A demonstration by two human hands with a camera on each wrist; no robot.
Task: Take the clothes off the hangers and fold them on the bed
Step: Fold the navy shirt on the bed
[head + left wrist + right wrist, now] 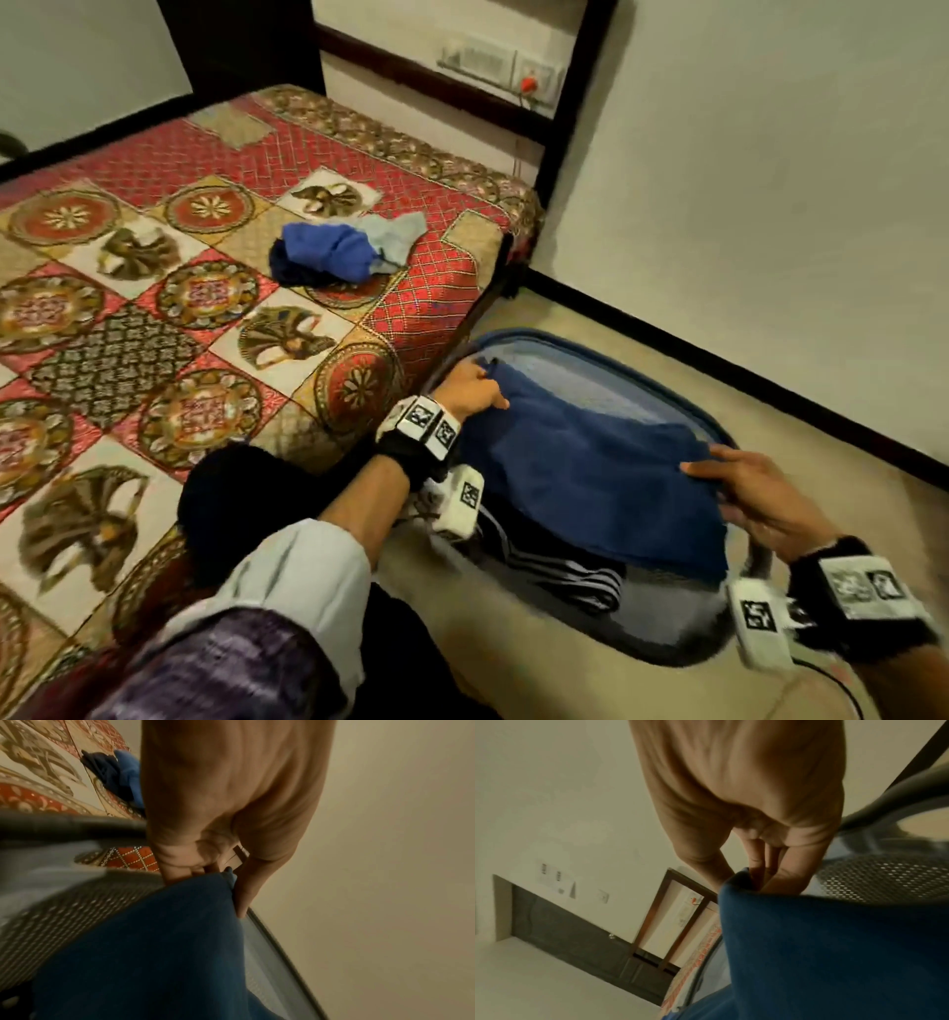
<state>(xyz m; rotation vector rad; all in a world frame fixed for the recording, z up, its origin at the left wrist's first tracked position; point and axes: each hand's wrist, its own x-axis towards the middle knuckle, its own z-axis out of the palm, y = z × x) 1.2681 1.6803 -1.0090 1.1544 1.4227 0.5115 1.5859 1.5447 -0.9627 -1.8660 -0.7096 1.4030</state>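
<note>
A folded dark blue garment (590,473) lies on top of the clothes in a mesh laundry basket (606,360) on the floor beside the bed (154,318). My left hand (475,388) pinches its far left corner, thumb on top. My right hand (744,488) grips its near right corner. In the left wrist view my left hand (205,876) holds the blue garment (154,943) by its edge. In the right wrist view my right hand (752,880) has its fingers curled round a corner of the blue garment (834,953). No hanger shows.
A black-and-white striped garment (560,570) lies under the blue one in the basket. A loose heap of blue clothes (334,252) sits near the bed's right edge. A wall (770,180) and dark skirting run close behind the basket. My knee (231,493) is against the bed.
</note>
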